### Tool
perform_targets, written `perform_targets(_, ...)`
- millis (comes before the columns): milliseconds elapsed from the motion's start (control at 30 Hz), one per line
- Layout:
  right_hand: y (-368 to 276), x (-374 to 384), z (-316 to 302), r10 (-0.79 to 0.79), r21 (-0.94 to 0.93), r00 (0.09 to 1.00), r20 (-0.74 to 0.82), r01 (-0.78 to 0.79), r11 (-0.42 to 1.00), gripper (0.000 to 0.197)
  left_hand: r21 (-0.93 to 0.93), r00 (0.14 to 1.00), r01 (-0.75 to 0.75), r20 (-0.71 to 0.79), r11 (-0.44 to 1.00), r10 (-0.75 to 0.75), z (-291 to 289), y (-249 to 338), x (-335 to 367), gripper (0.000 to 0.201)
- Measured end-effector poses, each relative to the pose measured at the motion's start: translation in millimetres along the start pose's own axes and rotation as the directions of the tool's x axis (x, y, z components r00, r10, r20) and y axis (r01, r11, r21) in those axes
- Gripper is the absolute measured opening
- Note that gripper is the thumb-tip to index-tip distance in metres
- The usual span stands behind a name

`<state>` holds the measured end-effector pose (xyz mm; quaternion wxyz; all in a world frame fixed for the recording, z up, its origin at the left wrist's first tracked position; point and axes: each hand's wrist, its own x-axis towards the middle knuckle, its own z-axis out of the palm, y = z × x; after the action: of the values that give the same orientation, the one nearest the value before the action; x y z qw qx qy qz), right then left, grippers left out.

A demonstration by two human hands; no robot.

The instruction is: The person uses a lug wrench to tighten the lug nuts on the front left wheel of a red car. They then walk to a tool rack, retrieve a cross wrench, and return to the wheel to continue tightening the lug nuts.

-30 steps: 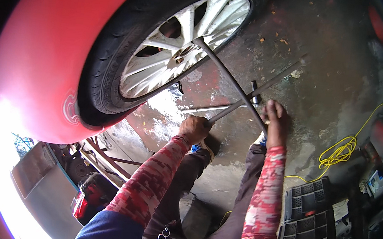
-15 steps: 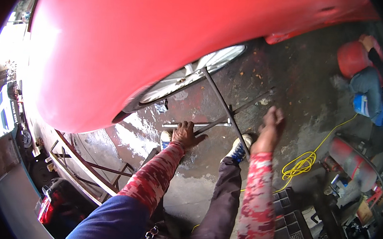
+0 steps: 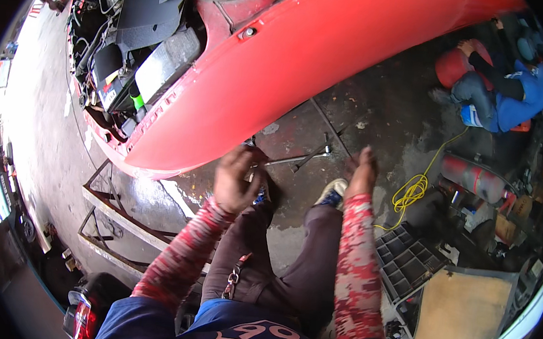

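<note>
A dark four-way lug wrench [image 3: 334, 132] slants out from under the red fender [image 3: 306, 63] of a car; the wheel it pointed to is hidden. My right hand [image 3: 365, 174] is raised beside the near end of one wrench arm, fingers stretched; whether it touches the bar I cannot tell. My left hand [image 3: 237, 178] hovers by the fender's lower edge, blurred, with its fingers apart and nothing visible in it. On the floor lies a silver bar-shaped tool [image 3: 292, 159], next to the wrench.
The engine bay [image 3: 125, 34] is uncovered at upper left. A metal frame [image 3: 122, 218] stands at left. At right are a coiled yellow cord [image 3: 410, 191], a red cylinder [image 3: 474, 179], a black compartment tray [image 3: 406, 259] and a tan board [image 3: 462, 318]. Another person [image 3: 510, 93] crouches farther off.
My left hand has come off the wrench and risen toward me. The right hand has shifted slightly left. My view has moved up and back, showing the engine bay and hiding the wheel.
</note>
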<state>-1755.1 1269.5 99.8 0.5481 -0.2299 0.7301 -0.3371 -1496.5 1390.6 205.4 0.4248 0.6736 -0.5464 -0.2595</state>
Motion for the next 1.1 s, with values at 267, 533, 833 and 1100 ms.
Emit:
perform_targets(267,-153,4,-14,-0.128,0.053,0.991,-0.044,0.130,0.990,0.071,0.547,0.878,-0.153,-0.308,0.823,0.367,-96,24,135,0.045)
perform_targets(533,-191,-43,78,-0.701,-0.170,0.711,0.056,0.699,0.695,0.026,0.593,0.959,-0.044,-0.202,0.804,0.201,-49,15,175,0.061)
perform_targets(833,-324,-7,211,-0.623,-0.246,-0.041,0.781,0.897,-0.368,0.037,0.602,0.936,0.320,-0.318,0.732,-0.148,-56,-24,180,0.051)
perform_targets(1100,-330,8,235,-0.325,-0.305,0.159,0.932,0.828,-0.469,0.062,0.573,0.857,0.479,-0.471,0.665,-0.211,-52,-26,177,0.053)
